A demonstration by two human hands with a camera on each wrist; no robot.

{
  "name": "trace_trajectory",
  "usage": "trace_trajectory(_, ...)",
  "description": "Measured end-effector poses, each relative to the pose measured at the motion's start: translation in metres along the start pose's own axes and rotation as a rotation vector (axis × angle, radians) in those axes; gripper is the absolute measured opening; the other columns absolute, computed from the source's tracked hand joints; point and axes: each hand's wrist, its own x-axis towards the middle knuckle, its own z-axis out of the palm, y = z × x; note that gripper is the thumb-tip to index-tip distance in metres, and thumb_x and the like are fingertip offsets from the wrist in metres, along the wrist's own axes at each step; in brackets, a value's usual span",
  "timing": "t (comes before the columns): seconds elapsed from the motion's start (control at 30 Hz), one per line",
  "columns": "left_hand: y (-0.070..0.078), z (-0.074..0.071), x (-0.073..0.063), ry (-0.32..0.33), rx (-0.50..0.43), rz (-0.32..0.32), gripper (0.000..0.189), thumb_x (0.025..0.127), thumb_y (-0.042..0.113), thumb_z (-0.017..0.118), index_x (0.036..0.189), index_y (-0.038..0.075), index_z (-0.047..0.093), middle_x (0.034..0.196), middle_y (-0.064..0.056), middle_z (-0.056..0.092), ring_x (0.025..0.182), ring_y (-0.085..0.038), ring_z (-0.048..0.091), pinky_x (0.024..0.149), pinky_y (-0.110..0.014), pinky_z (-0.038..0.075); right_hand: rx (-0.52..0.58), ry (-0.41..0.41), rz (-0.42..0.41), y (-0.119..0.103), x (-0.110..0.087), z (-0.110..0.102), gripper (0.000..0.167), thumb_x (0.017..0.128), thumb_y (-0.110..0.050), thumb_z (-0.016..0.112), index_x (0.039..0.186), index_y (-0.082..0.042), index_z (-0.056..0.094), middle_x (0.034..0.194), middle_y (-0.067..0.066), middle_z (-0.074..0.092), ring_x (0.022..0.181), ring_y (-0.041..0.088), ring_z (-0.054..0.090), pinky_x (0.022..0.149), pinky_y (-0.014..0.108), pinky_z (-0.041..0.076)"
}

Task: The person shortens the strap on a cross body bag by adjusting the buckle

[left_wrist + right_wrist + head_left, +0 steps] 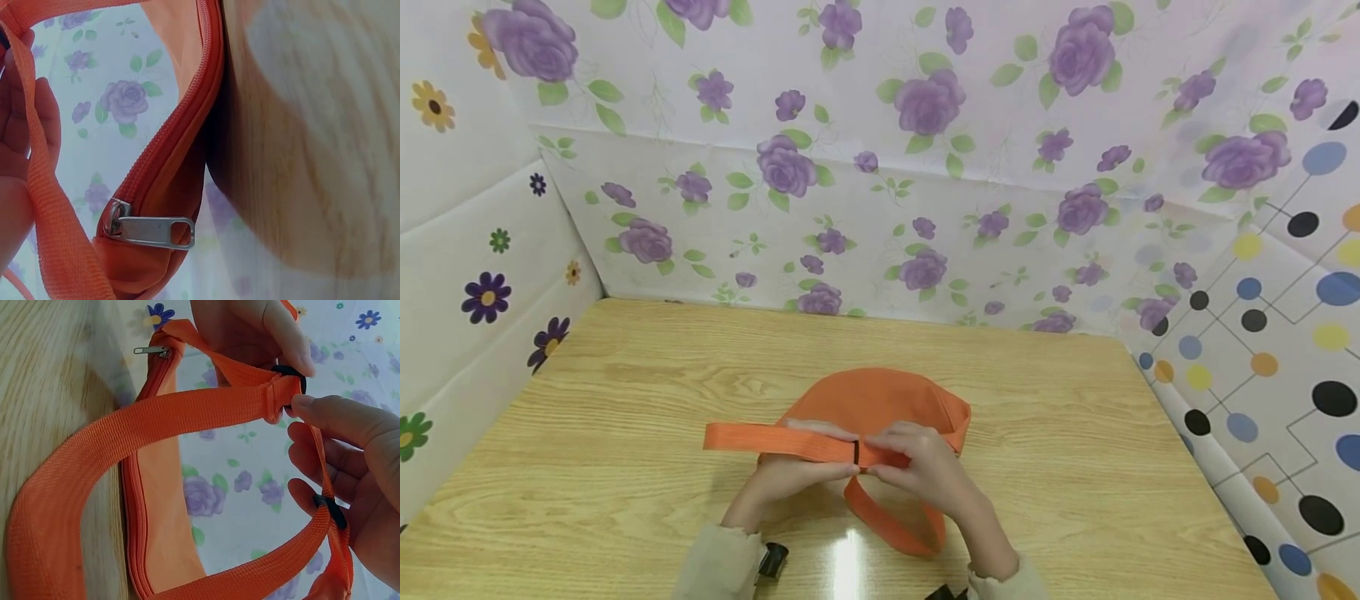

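Note:
An orange bag (872,396) with a webbing strap (745,437) is on the wooden table. My left hand (790,477) pinches the strap from the left, with fingers on the upper edge and thumb below. From the other side my right hand (928,468) pinches it beside a black strap slider (290,374). The fingertips of both hands nearly meet there. A second black buckle (331,511) shows lower on the webbing, by the right hand's fingers. Along the bag's edge runs a zipper (134,512), its metal pull (156,231) at one end. A strap loop (898,529) hangs toward me.
The wood-grain table (1075,467) extends around the bag. Behind it stands a sheet with purple flowers (925,267). A dotted sheet (1262,367) closes the right side, and a daisy-printed sheet (467,350) the left.

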Motion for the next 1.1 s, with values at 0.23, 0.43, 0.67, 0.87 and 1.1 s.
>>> trace_trajectory(0.23,0.002,0.003,0.002,-0.049,-0.058,-0.003,0.026,0.074,-0.006,0.068,0.099,-0.009,0.064,0.094,-0.020,0.064,0.083,-0.020,0.061,0.068,-0.031,0.050,0.018,0.013,-0.006,-0.001,0.003,0.003,0.023,0.073,-0.002,0.072,0.095,0.002,0.068,0.083,0.003,0.065,0.074,0.009,0.056,0.061,0.014,0.045)
trace_trajectory(0.43,0.004,0.002,0.002,-0.033,-0.018,-0.025,0.026,0.073,-0.004,0.070,0.099,-0.008,0.065,0.094,-0.017,0.065,0.084,-0.019,0.061,0.069,-0.030,0.050,0.019,0.003,-0.005,-0.001,0.003,0.004,0.023,0.074,-0.004,0.072,0.096,0.001,0.068,0.084,0.003,0.065,0.074,0.008,0.056,0.061,0.013,0.044)
trace_trajectory(0.67,0.001,0.001,0.000,-0.014,-0.036,-0.055,0.027,0.072,-0.004,0.071,0.097,-0.009,0.065,0.094,-0.018,0.064,0.083,-0.017,0.061,0.068,-0.029,0.050,-0.006,-0.009,-0.011,0.001,0.001,0.002,0.027,0.072,-0.008,0.074,0.097,-0.001,0.068,0.087,0.002,0.064,0.078,0.010,0.057,0.066,0.016,0.046)
trace_trajectory(0.87,-0.018,-0.002,-0.003,0.019,0.007,-0.055,0.029,0.070,-0.002,0.073,0.098,-0.007,0.066,0.097,-0.015,0.065,0.086,-0.018,0.061,0.070,-0.031,0.050,-0.083,-0.015,0.005,0.002,-0.003,-0.004,0.030,0.071,-0.011,0.076,0.098,-0.002,0.067,0.090,0.002,0.064,0.082,0.012,0.056,0.069,0.020,0.046)
trace_trajectory(1.1,-0.022,-0.004,-0.005,0.049,0.040,-0.106,0.031,0.069,0.002,0.076,0.099,-0.001,0.068,0.097,-0.014,0.065,0.085,-0.017,0.060,0.072,-0.030,0.049,-0.105,0.000,0.014,0.005,-0.009,-0.007,0.031,0.070,-0.013,0.077,0.099,-0.004,0.068,0.092,0.000,0.065,0.087,0.013,0.056,0.075,0.027,0.045)
